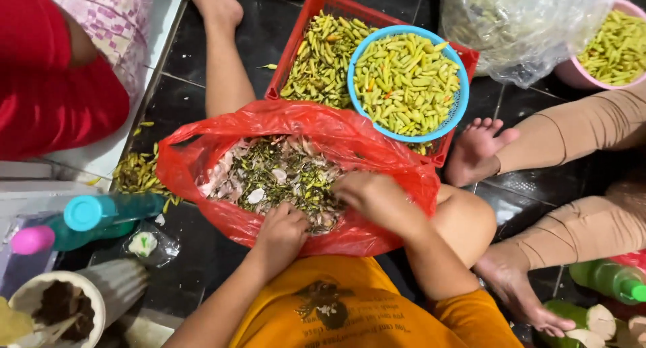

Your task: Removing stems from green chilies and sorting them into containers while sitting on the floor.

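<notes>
From the head view, you sit on the dark tiled floor (202, 254) with a red plastic bag (202, 186) open in front of your lap. The bag holds a heap of green stems and pale papery peelings (269, 173).

Your left hand (282, 232) rests at the near rim of the bag, fingers curled down into the scraps; its grip looks clenched on some of them, though what lies under the fingers is hidden. Your right hand (373, 195) reaches in from the right side, knuckles up, fingers bent into the same heap; whether it pinches anything you cannot tell.

Just beyond the bag stands a red slotted crate (296, 45) full of small green chillies, and a round blue basket (356, 59) of lighter green chillies sits inside its right half. A few loose chillies (138, 173) lie on the floor to the left of the bag.

At far right a clear plastic bag (525, 25) of greenish stuff leans beside a pink bowl (572, 75) of more chillies.

To your left lie a teal bottle (101, 210) with a lighter cap and a pink-capped one (30, 240), with a small clear wrapper (145, 246) near them and a ribbed white pot (114, 284) below.

Another person's bare foot (478, 149) touches the crate's corner; a red-clothed person (47, 92) sits at top left. A green bottle (612, 281) lies at lower right.
</notes>
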